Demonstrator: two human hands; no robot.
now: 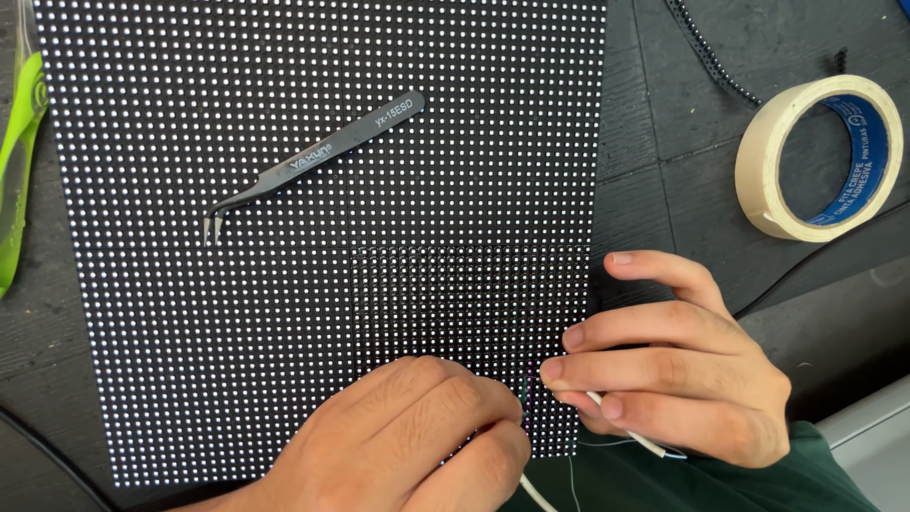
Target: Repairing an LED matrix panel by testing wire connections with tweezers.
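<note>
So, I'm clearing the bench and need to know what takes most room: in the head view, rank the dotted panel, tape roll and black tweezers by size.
1. Dotted panel, by far the largest.
2. Black tweezers, longest after it, but thin.
3. Tape roll, shorter across yet bulkier; the last two are close.

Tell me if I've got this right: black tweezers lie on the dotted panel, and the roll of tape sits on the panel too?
Not quite. The head view shows the black tweezers on the dotted panel, but the roll of tape sits on the dark table beside it.

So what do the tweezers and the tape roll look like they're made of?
Tweezers: likely metal with a matte black coating, judging by the thin, rigid, curved tips. Tape roll: cream, slightly crinkled paper-like tape wound on a blue-lined, probably cardboard, core.
</note>
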